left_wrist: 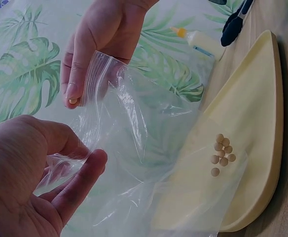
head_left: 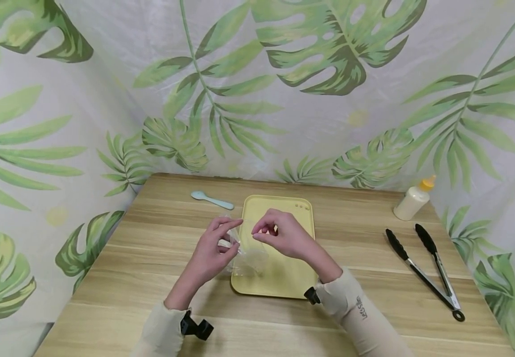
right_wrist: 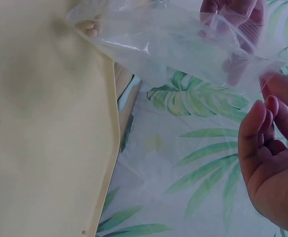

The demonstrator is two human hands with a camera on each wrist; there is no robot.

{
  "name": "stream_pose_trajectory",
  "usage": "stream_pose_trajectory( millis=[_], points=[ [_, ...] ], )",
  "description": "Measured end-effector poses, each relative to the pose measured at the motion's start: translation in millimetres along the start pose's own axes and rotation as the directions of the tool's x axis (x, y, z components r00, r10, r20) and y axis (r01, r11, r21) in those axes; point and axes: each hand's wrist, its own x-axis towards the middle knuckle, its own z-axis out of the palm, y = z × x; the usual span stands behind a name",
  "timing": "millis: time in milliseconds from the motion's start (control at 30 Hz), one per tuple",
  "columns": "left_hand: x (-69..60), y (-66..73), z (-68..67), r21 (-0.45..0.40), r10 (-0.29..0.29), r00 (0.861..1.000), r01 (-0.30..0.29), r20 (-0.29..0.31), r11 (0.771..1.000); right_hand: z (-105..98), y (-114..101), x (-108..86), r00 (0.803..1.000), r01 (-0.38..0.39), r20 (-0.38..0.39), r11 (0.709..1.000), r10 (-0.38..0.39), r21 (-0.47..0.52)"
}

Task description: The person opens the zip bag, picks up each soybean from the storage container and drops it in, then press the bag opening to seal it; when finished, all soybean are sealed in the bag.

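A clear zip bag [left_wrist: 149, 133] hangs from my left hand [head_left: 212, 253], whose thumb and fingers pinch it near its zip edge. Several small round tan beads [left_wrist: 221, 154] lie low in the bag in the left wrist view. My right hand [head_left: 284, 235] is just right of the bag's mouth, fingertips together. A single bead [left_wrist: 73, 101] shows at those fingertips, beside the zip strip. Under both hands lies the yellow tray [head_left: 284, 282], with a few small beads [head_left: 302, 206] in its far right corner. In the right wrist view the bag [right_wrist: 173, 44] stretches over the tray's edge.
A light blue spoon [head_left: 212, 199] lies beyond the tray on the left. To the right, black-tipped tongs [head_left: 431, 285] lie spread on the wooden table [head_left: 150, 258], and a bottle with a yellow cap [head_left: 411, 202] stands near the back edge. A leaf-patterned cloth hangs behind.
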Motion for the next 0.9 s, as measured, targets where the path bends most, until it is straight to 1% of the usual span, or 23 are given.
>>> stream_pose_trajectory(
  millis=[267,500,733,833,900],
  points=[
    [1.6,-0.1,1.2,-0.005,-0.002,1.0,0.002,0.006,1.0,-3,-4,0.9,1.0,-0.007,0.01,0.999,0.007,-0.035],
    [1.8,0.9,1.7,-0.013,-0.004,1.0,0.004,0.009,1.0,-9,3,1.6,0.999,-0.021,-0.025,0.999,0.02,-0.025],
    [1.6,1.3,2.7,-0.014,-0.008,1.0,0.008,0.013,1.0,-23,20,3.5,0.994,-0.074,-0.079,0.997,0.075,0.025],
    [1.7,0.8,3.1,-0.017,-0.002,1.0,0.002,0.011,1.0,-31,30,4.9,0.987,-0.119,-0.1,0.992,0.122,0.043],
    [1.7,0.5,3.3,-0.019,0.001,1.0,-0.001,0.011,1.0,-38,39,6.6,0.98,-0.164,-0.11,0.985,0.168,0.05]
  ],
)
